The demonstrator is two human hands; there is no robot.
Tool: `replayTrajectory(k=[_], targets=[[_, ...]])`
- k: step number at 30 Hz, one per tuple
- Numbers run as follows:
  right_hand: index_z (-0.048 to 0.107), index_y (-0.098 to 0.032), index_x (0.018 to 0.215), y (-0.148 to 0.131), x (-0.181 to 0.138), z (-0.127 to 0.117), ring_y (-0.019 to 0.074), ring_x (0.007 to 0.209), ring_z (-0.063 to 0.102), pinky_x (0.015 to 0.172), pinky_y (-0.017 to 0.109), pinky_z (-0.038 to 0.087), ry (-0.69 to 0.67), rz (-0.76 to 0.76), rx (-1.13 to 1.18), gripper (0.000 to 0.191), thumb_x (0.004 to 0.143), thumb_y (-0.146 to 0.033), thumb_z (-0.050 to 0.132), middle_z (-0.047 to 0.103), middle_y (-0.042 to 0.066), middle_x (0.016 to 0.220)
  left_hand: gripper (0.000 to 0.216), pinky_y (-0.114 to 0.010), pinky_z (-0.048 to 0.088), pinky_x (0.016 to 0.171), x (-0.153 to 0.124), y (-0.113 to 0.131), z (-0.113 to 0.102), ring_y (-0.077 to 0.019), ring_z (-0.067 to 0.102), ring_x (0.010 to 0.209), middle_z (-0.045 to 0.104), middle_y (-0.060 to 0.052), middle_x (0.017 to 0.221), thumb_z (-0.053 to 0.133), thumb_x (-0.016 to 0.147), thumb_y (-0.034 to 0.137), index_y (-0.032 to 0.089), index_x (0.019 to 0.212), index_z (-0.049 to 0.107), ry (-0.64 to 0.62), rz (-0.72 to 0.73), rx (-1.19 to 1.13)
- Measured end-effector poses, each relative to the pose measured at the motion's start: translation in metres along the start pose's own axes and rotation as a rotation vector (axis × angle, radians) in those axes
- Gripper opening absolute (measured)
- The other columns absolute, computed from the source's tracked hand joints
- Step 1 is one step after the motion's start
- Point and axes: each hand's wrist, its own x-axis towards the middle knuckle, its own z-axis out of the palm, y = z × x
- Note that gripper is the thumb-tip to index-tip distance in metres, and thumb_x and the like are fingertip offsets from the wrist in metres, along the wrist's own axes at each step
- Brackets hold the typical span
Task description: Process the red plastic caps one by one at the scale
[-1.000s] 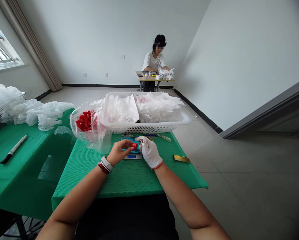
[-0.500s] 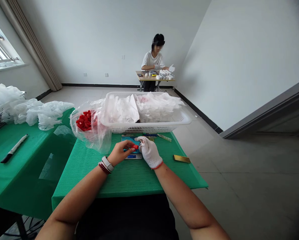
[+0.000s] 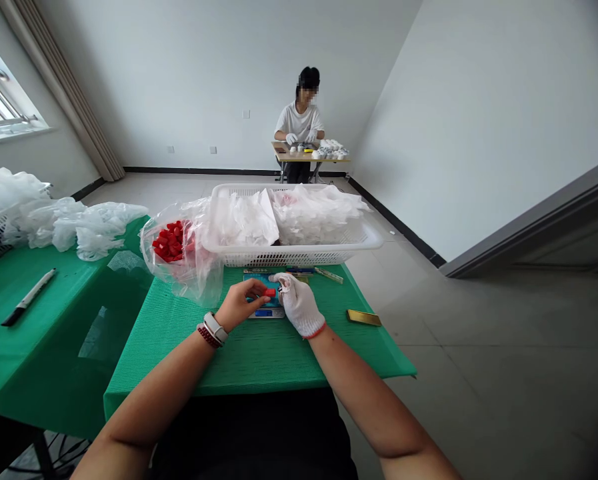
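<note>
My bare left hand [image 3: 240, 303] pinches a small red cap [image 3: 269, 293] between thumb and fingers. Close beside it, my right hand [image 3: 299, 300] wears a white knitted glove with a red-edged cuff. Its fingers are closed around something small and dark-tipped that I cannot make out. The cap points towards the right hand's fingertips, and a narrow gap shows between them. Under both hands lies a small digital scale [image 3: 267, 313] with a blue display. A clear plastic bag [image 3: 199, 280] full of red caps [image 3: 169, 241] stands to the left of my hands.
Behind my hands, a white basket [image 3: 299, 250] holds crumpled clear plastic bags. Pens [image 3: 329, 275] lie before it. A gold-coloured box [image 3: 363, 318] sits on the green-covered table [image 3: 219, 367] at right. Another green table bears a marker [image 3: 29, 297]. A gloved person works at a far table.
The red cap has shifted slightly left, away from my right hand, and looks more level. My right hand stays put. The person across the room has brought both hands down to their table.
</note>
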Motion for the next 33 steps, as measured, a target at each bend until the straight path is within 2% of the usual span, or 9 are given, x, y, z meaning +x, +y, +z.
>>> replayTrajectory(k=[4,8,14,17,26,33], targets=[[0.065,-0.018,0.103,0.0007,0.0003,0.0003,0.0168,0.069,0.065,0.062,0.024,0.049,-0.002,0.011,-0.019,0.043,0.099,-0.039,0.027,0.068,0.005,0.076,0.027,-0.032,0.059,0.074,-0.0002,0.0018,0.0002,-0.0191,0.071,0.081,0.073,-0.007,0.092,0.066,0.084,0.039,0.016,0.097,0.061,0.001,0.000,-0.030],[0.065,-0.019,0.103,-0.0008,-0.0005,0.0001,0.0180,0.074,0.066,0.063,0.025,0.050,-0.010,-0.019,-0.007,0.043,0.099,-0.039,0.028,0.068,0.006,0.076,0.031,-0.032,0.059,0.075,0.0005,0.0009,-0.0004,-0.0191,0.071,0.082,0.073,-0.007,0.091,0.067,0.083,0.038,0.016,0.104,0.061,0.025,0.002,-0.011],[0.066,-0.020,0.103,-0.0010,0.0000,-0.0009,0.0191,0.080,0.067,0.066,0.026,0.051,0.004,-0.038,-0.012,0.043,0.099,-0.039,0.028,0.069,0.006,0.079,0.026,-0.031,0.058,0.070,0.0004,0.0001,-0.0013,-0.0193,0.070,0.080,0.073,-0.008,0.092,0.070,0.081,0.036,0.016,0.097,0.066,-0.005,0.038,0.070],[0.067,-0.020,0.101,0.0000,0.0011,-0.0006,0.0187,0.079,0.067,0.064,0.025,0.051,0.025,-0.020,-0.035,0.043,0.099,-0.038,0.028,0.069,0.006,0.078,0.026,-0.032,0.059,0.072,0.0002,0.0020,-0.0012,-0.0196,0.070,0.082,0.072,-0.008,0.093,0.067,0.083,0.037,0.015,0.099,0.065,-0.027,0.042,0.033],[0.067,-0.019,0.103,-0.0017,0.0000,-0.0013,0.0192,0.081,0.068,0.066,0.025,0.051,-0.027,-0.034,0.003,0.042,0.099,-0.037,0.029,0.069,0.006,0.076,0.027,-0.029,0.058,0.069,0.0007,0.0036,-0.0021,-0.0174,0.068,0.077,0.071,-0.006,0.088,0.068,0.082,0.039,0.016,0.095,0.063,0.037,0.031,0.032],[0.067,-0.019,0.103,-0.0010,0.0005,-0.0016,0.0203,0.088,0.068,0.075,0.028,0.053,0.000,-0.044,-0.020,0.042,0.099,-0.037,0.028,0.072,0.008,0.088,0.026,-0.031,0.059,0.074,-0.0005,0.0036,-0.0005,-0.0183,0.070,0.081,0.072,-0.007,0.091,0.067,0.083,0.037,0.016,0.097,0.062,-0.027,0.038,-0.043]])
